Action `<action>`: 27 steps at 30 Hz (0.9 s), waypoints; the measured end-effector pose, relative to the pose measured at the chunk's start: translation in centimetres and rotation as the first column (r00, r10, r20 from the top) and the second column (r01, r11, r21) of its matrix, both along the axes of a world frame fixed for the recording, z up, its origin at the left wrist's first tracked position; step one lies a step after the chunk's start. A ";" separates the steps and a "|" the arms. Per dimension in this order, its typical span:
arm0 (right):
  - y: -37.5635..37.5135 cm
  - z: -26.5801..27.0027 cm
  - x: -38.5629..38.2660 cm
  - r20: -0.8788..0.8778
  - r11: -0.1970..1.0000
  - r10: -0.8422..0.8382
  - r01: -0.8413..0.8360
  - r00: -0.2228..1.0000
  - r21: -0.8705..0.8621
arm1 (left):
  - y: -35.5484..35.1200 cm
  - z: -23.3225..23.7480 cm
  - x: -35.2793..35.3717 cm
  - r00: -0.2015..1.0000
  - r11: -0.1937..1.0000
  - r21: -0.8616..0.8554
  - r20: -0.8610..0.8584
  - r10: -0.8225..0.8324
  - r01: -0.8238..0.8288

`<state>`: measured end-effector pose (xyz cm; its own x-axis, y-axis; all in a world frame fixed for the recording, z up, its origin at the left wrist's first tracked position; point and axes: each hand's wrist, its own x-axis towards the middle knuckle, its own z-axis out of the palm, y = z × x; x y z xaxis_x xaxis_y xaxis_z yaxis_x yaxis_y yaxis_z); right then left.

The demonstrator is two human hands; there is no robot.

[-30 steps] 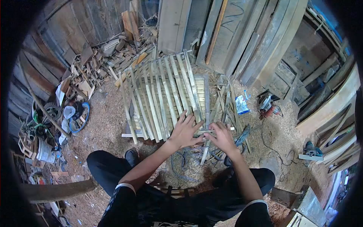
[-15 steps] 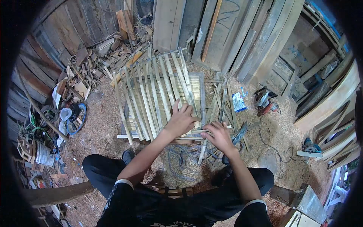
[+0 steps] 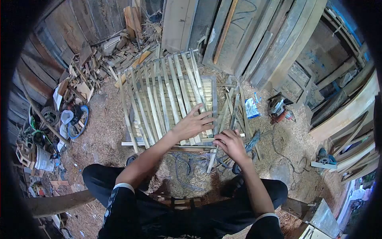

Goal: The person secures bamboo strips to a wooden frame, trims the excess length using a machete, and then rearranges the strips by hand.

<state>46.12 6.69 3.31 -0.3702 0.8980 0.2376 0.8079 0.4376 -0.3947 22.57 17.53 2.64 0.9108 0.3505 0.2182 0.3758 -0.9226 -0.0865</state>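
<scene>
In front of me several pale wooden slats (image 3: 156, 95) lie side by side, fanned across a crosspiece at each end. My left hand (image 3: 193, 124) rests over the lower right slats with its fingers spread. To its right, my right hand (image 3: 231, 144) has its fingers curled down at the right end of the lower wooden strip (image 3: 179, 144), close to the slat ends. Its fingertips are partly hidden. Beneath the slats is a ribbed wooden panel (image 3: 207, 89) with a grey edge.
A power saw (image 3: 280, 109) with a cord and a blue-white packet (image 3: 252, 108) lie on the sawdust floor to the right. Wood scraps (image 3: 107, 55) are heaped at the back left. Boards (image 3: 274, 40) lean at the back. A blue-rimmed basin (image 3: 84, 123) sits at left.
My left hand has shifted slightly right and down, its fingers now pointing more to the right. The slats beneath it have moved a little. My right hand stays near the strip's end.
</scene>
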 end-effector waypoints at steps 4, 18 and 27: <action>0.1 -0.1 0.1 -0.020 1.000 0.006 -0.006 1.000 0.019 | -0.2 -0.2 -0.3 0.999 0.999 -0.024 0.033 0.035 -0.034; 2.4 -0.3 0.5 -0.146 1.000 -0.011 0.011 0.989 0.000 | -4.1 0.3 -3.1 0.925 0.889 -0.449 0.296 0.237 -0.084; 2.6 -0.7 0.7 -0.042 0.995 -0.002 0.006 0.999 0.100 | -10.1 0.8 -16.5 0.834 0.798 -0.363 0.090 0.544 -0.481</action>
